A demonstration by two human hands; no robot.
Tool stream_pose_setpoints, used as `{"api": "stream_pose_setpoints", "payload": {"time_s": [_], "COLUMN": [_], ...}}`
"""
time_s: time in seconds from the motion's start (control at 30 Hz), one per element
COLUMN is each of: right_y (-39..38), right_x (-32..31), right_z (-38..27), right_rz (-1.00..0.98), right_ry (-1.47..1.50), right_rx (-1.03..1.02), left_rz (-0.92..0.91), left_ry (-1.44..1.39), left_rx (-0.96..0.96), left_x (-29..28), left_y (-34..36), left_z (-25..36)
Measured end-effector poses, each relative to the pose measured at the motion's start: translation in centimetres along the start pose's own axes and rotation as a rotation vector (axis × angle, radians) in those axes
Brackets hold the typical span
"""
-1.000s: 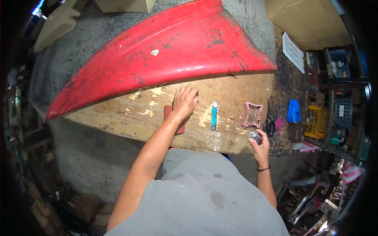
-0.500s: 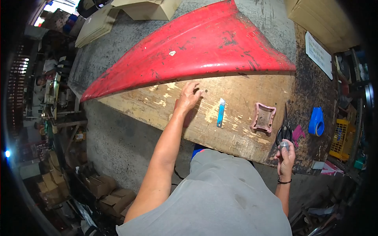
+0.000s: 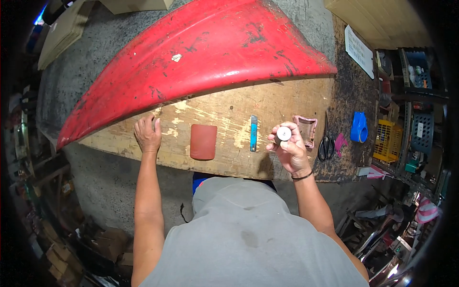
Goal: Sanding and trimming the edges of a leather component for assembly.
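Observation:
My right hand [image 3: 290, 150] holds up a small round metal piece [image 3: 284, 134], pale and flat on top with a dark side, pinched between thumb and fingers. My left hand [image 3: 148, 135] lies on the wooden table [image 3: 224, 162], fingers loosely spread with nothing in them. It is just below the lower edge of a large scuffed red panel [image 3: 210, 62]. Between the hands lie a reddish-brown curved rectangular sheet [image 3: 203, 142] and a blue utility knife [image 3: 253, 134]. Partly behind my right hand is a pink rectangular frame or dish [image 3: 311, 129].
Black scissors [image 3: 326, 146], a pink scrap [image 3: 340, 143] and a blue tape dispenser [image 3: 358, 127] lie at the right. Behind them is a white printed sheet [image 3: 358, 51]. Cardboard [image 3: 377, 21] stands at the far right; a yellow basket [image 3: 387, 140] is beyond the table's edge.
My left hand has moved left along the red panel's edge, uncovering the reddish-brown sheet. My right hand has come leftward from beside the scissors, lifting the metal piece. The view has shifted right.

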State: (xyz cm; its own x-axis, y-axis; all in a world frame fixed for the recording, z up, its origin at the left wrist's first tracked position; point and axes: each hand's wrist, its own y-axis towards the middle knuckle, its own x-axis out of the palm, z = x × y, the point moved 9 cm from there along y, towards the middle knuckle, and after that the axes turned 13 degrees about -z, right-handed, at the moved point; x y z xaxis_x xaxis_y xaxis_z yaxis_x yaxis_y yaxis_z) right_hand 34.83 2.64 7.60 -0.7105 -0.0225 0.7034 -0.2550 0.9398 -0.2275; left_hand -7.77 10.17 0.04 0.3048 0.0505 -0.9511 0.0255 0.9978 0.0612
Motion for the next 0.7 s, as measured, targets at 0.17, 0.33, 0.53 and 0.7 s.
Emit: {"api": "stream_pose_setpoints", "payload": {"time_s": [0.17,0.33,0.53,0.7], "right_y": [1.9,3.3,4.3,5.7], "right_x": [0.0,-0.4,-0.1,-0.2], "right_z": [2.2,3.3,3.9,3.5], "right_rz": [0.058,0.094,0.125,0.172], "right_ry": [-0.075,-0.21,-0.283,-0.742], "right_rx": [-0.011,-0.007,-0.002,0.199], "left_rz": [-0.036,-0.061,-0.055,-0.045], "left_ry": [0.031,0.004,0.054,0.014], "left_rx": [-0.024,-0.06,-0.061,-0.058], "left_x": [0.7,0.6,0.7,0.7], "left_y": [-0.1,-0.1,-0.2,0.0], "left_z": [-0.3,-0.7,-1.2,-1.0]}}
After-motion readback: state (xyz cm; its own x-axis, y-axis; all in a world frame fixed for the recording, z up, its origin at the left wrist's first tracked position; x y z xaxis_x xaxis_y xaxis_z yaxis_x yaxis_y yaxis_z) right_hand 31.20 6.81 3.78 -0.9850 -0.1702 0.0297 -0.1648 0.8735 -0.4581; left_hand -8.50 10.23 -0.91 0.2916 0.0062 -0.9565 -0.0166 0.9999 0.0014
